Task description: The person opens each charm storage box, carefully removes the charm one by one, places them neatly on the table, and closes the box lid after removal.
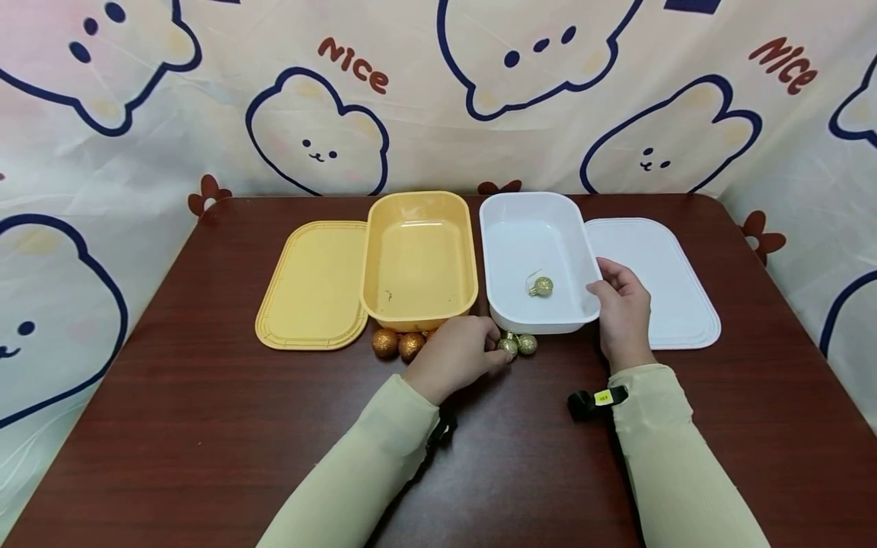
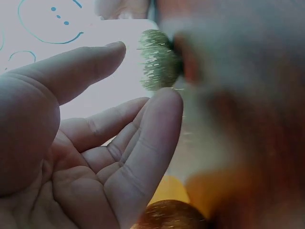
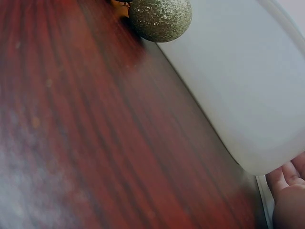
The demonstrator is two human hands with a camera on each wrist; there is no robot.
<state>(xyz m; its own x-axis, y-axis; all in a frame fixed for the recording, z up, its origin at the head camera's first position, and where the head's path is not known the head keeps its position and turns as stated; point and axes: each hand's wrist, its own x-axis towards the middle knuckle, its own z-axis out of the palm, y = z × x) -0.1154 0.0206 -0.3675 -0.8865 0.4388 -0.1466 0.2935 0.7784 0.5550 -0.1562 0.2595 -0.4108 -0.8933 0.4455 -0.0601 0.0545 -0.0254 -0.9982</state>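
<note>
My left hand [image 1: 455,356] reaches over the table to the pale gold glitter balls [image 1: 527,345] in front of the white box [image 1: 541,326]. In the left wrist view, its thumb and fingers are apart, with a gold ball [image 2: 159,61] just past the fingertips and not pinched. My right hand [image 1: 625,316] holds the white box at its right front side, thumb on the rim. Inside that box lies one gold ball [image 1: 543,286] with a string loop. Copper-coloured balls [image 1: 411,347] lie before the yellow box [image 1: 419,259], partly hidden by my left hand.
A yellow lid [image 1: 311,285] lies flat at the left of the yellow box. To the right, a white lid [image 1: 661,281] lies beside the white box. All of it is on a dark brown table [image 1: 205,426], with a printed cloth [image 1: 425,144] behind.
</note>
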